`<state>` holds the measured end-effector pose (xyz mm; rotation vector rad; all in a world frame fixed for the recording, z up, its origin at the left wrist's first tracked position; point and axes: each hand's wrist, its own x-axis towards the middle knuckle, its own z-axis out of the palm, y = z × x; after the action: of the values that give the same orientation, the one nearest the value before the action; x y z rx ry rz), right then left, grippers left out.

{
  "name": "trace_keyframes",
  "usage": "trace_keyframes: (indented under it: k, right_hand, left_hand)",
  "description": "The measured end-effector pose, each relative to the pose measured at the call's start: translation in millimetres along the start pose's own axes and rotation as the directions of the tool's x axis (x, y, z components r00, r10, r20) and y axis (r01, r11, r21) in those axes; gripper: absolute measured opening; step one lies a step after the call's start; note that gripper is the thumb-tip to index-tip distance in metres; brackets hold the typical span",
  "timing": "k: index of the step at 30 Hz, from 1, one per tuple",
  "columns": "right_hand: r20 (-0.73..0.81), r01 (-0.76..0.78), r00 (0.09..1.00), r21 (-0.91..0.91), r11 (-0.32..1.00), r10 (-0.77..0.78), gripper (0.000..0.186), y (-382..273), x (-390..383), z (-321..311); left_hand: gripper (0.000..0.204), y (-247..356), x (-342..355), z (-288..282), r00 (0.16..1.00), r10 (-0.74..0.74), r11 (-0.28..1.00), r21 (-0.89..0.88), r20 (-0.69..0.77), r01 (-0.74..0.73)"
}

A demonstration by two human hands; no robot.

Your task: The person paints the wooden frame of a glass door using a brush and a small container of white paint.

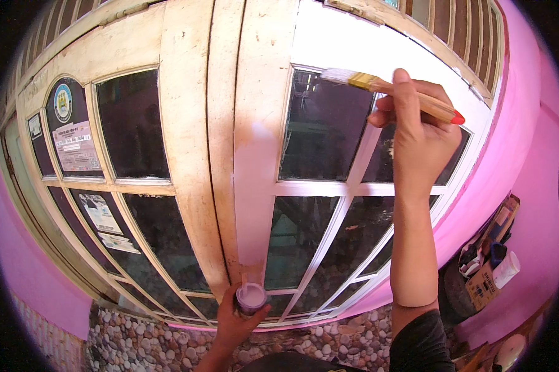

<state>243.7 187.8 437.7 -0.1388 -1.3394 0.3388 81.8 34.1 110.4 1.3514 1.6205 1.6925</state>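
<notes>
My right hand is closed round the wooden handle of a paintbrush, whose handle ends in a red tip. The pale bristles point left and lie at the upper edge of a dark window pane, by the white frame; whether they touch it I cannot tell. Low in the middle, my left hand grips a small cup of pale paint. The right door leaf has fresh white-pink paint on much of its frame, with worn, yellowed wood at its upper left. The left door leaf is cream and scuffed.
Stickers and a round emblem are on the left leaf's panes. Pink walls flank the doors. At the right stands a dark bin with a cardboard box and a white cup-like container. The floor has a pebble pattern.
</notes>
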Motion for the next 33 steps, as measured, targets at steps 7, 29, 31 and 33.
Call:
trace_keyframes:
  k: [7, 29, 31, 33]
  right_hand:
    - [-0.112, 0.042, 0.992, -0.191, 0.981, -0.064, 0.027, -7, 2, -11]
    - [-0.031, -0.005, 1.000, -0.015, 1.000, 0.004, 0.022, 0, 1, 1]
    - [-0.043, -0.009, 0.999, -0.059, 0.998, 0.007, 0.022, 2, 4, -7]
    - [-0.085, 0.038, 0.995, -0.190, 0.981, -0.055, 0.023, 5, 8, -20]
  left_hand:
    - [0.085, -6, 3, -4, 1.000, -0.004, 1.000, 0.008, -0.007, 0.004]
    - [0.072, 3, 9, -1, 0.999, 0.019, 0.999, -0.041, -0.034, -0.021]
    - [0.072, 3, 8, 0, 0.999, 0.017, 0.998, -0.062, -0.029, -0.018]
    - [0.072, 2, 6, 0, 0.999, 0.010, 0.999, -0.040, -0.044, -0.012]
